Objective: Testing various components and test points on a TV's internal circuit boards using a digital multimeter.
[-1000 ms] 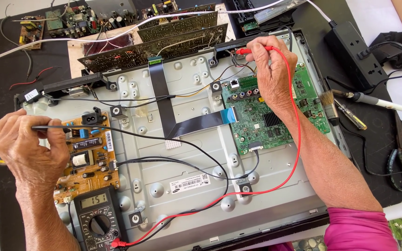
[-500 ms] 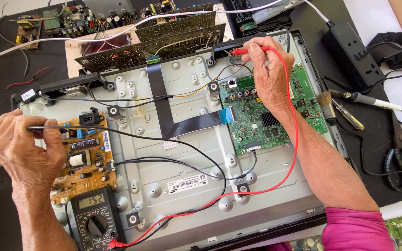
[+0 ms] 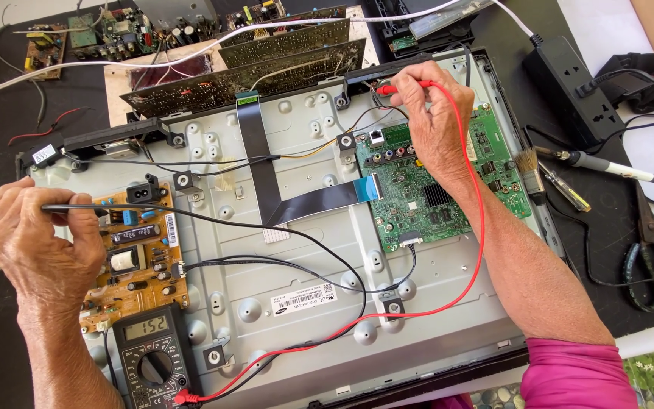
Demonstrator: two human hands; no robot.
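Note:
My left hand [image 3: 35, 238] grips a black test probe [image 3: 88, 207], its tip resting on the tan power board [image 3: 139, 257] at the left of the opened television's metal back panel [image 3: 304, 280]. My right hand [image 3: 434, 121] pinches a red test probe [image 3: 397, 88] at the top edge of the green main board [image 3: 437, 197]. Red and black leads run across the panel to a black multimeter [image 3: 151, 356] at the bottom left, whose display is lit. A black flat ribbon cable [image 3: 259, 163] joins the green board to the panel's top.
Several loose circuit boards [image 3: 244, 57] lie beyond the panel. To the right are a black power strip [image 3: 569, 91], a small brush [image 3: 527, 170], a soldering iron [image 3: 607, 165] and scissors [image 3: 649, 261]. A white cable [image 3: 77, 70] crosses the top.
Both hands keep their probes on the same spots. The view has shifted a little; nothing else has visibly moved.

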